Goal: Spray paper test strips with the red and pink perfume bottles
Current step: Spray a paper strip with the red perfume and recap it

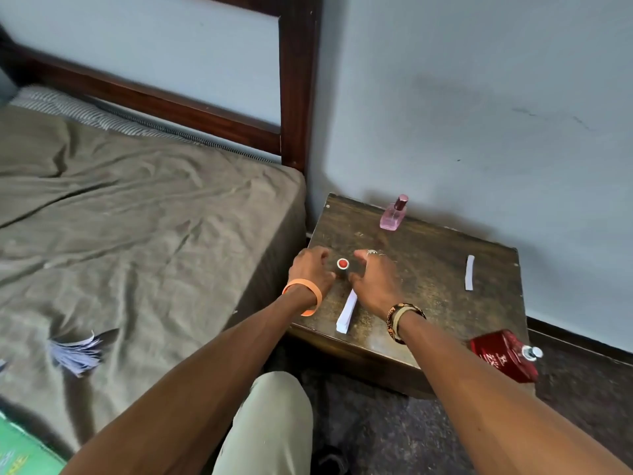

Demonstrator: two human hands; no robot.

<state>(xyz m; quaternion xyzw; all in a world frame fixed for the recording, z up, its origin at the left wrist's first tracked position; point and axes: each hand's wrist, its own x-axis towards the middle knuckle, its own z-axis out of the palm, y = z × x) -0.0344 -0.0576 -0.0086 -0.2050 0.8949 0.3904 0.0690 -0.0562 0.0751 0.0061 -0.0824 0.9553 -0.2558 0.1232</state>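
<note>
Counter (431,269): small, dark, wedged between bed (144,214) and wall.

Left hand (310,269) is at the counter's left edge with fingers curled and the thumb against the cap (342,264). I cannot tell whether it grips the cap. Right hand (375,282) is spread and relaxed, just right of the cap, holding nothing.

Pink bottle (394,214) stands upright at the far edge, by the wall. Red bottle (503,354) lies tilted at the near right corner, nozzle bare. I cannot tell whether it overhangs.

Strip stack (346,311) lies between my wrists, its end close to the near edge. Single strip (469,272) lies near the right edge. I see bare top between the right hand and that strip.
</note>
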